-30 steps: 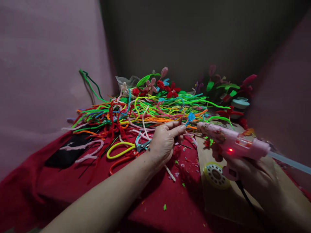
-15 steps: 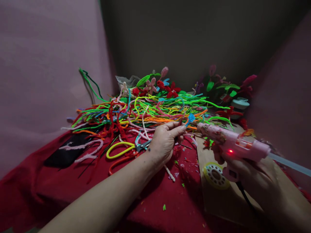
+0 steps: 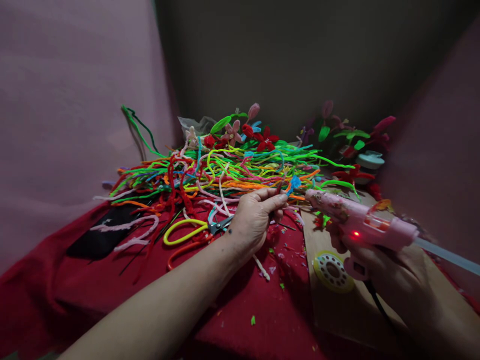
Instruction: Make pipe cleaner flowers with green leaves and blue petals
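Note:
My left hand [image 3: 258, 215] is closed in a pinch on a small blue pipe-cleaner piece [image 3: 294, 185], whose fuzzy end sticks out past the thumb to the right. My right hand [image 3: 386, 265] grips a pink glue gun [image 3: 367, 220] with a lit red light. The gun's nozzle points left, a short way from the blue piece and apart from it. A pale glue stick [image 3: 450, 255] juts from the gun's back end. Scissors [image 3: 187, 232] with yellow and orange handles lie left of my left hand, their blades partly hidden behind it.
A heap of colourful pipe cleaners [image 3: 240, 170] spreads across the back of the red cloth [image 3: 240, 315]. Fuzzy flowers [image 3: 266, 140] stand behind it. A black phone-like slab [image 3: 97, 240] lies left. At right, a yellow-rimmed spool [image 3: 333, 271] rests on a brown board [image 3: 326, 310].
Almost nothing differs. Both hands, the blue piece and the glue gun stay in nearly the same places, with only a slight shift of the view.

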{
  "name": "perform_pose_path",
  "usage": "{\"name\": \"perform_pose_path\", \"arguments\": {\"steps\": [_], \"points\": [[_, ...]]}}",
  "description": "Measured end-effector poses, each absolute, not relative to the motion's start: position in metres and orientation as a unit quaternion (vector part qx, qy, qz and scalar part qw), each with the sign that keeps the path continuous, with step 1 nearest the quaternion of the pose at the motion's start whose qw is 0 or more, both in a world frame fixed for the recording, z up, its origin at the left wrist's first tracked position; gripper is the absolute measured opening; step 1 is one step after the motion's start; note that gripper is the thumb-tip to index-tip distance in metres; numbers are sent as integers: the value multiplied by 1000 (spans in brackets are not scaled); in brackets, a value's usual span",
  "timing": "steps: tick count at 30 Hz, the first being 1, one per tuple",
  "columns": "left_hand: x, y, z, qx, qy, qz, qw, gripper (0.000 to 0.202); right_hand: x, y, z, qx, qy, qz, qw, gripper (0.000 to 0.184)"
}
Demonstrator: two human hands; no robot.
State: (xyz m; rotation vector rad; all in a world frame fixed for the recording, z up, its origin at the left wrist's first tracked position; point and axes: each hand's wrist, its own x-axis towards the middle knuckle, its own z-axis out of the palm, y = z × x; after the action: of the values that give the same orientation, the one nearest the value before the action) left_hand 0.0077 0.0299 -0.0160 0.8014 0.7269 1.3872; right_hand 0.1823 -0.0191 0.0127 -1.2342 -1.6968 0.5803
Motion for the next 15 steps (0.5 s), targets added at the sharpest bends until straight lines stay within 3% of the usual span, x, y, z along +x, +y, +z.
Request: {"name": "perform_pose_path", "arguments": {"steps": [7, 15], "points": [[8, 30, -18, 354, 314, 607, 639, 9, 189, -19, 4, -479, -685, 293, 465, 20], [8, 30, -17, 352, 308, 609, 640, 10, 188, -18, 8, -452, -728, 261, 443, 20]]}}
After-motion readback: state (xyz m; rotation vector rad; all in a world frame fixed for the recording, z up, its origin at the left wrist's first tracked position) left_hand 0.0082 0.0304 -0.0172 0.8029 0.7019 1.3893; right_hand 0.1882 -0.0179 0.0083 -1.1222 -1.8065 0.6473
